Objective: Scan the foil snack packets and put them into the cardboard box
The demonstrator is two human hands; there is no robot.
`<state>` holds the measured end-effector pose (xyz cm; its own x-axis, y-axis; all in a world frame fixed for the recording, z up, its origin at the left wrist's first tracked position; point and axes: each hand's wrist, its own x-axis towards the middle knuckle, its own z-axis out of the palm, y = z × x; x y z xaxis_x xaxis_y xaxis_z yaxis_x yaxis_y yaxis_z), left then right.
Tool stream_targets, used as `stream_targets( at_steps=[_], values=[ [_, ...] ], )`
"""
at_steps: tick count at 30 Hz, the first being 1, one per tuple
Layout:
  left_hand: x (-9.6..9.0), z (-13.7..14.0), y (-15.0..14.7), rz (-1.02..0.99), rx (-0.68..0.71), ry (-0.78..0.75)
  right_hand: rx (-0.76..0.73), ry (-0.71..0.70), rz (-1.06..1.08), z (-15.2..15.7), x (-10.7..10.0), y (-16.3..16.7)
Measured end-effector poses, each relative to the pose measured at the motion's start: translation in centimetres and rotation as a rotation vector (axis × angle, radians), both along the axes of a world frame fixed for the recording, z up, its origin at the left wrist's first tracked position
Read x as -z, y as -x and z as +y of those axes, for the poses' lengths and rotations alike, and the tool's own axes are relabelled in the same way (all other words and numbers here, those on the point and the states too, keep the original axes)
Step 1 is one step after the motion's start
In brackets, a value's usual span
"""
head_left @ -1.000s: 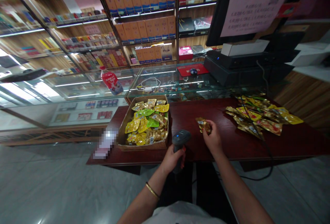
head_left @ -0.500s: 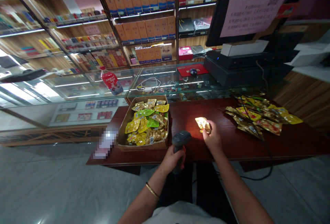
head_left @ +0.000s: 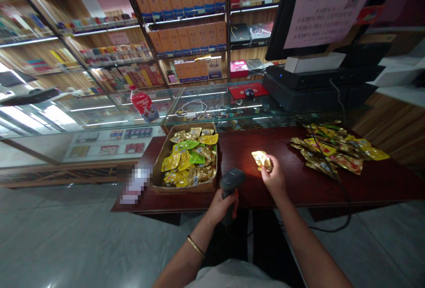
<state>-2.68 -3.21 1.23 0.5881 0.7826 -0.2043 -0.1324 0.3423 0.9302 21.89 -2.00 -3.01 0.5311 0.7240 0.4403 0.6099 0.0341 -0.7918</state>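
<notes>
Wrapped round the handle of a dark grey barcode scanner (head_left: 232, 178) is my left hand (head_left: 222, 206), at the table's front edge. The scanner's head points toward a small gold snack packet (head_left: 260, 159), which is lit by a bright patch of light. My right hand (head_left: 275, 177) pinches that packet by its right side, just above the red-brown table (head_left: 239, 146). Left of the scanner stands an open cardboard box (head_left: 186, 190) filled with gold, yellow and green packets (head_left: 184, 161). A loose pile of similar packets (head_left: 345, 164) lies to the right of my right hand.
A black cable (head_left: 348, 217) hangs over the table's right side. A blurred-out item (head_left: 134, 186) lies at the left end. Behind are a glass counter (head_left: 206, 93), a red-labelled bottle (head_left: 143, 103), a mouse (head_left: 249, 93) and a monitor (head_left: 282, 27) with a paper sign.
The scanner in my left hand has shifted very slightly to the left. My right hand and the packet stay where they were.
</notes>
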Motion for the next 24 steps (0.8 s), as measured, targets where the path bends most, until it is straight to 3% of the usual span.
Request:
stream_targets(
  at_steps=[11,16,20,24],
  values=[
    [-0.5,-0.2,-0.1,0.022,-0.047,0.005,0.014,0.049,0.103,-0.2,-0.7,0.1],
    [-0.6,0.0,-0.8,0.034,-0.078,0.022,0.025,0.056,0.422,0.7,-1.2,-0.3],
    [-0.3,0.1,-1.2,0.052,-0.112,0.056,-0.105,0.020,0.761,2.8,-3.7,1.0],
    [0.0,0.1,-1.2,0.073,-0.122,0.064,-0.382,0.064,0.793,7.8,-7.8,5.7]
  ],
)
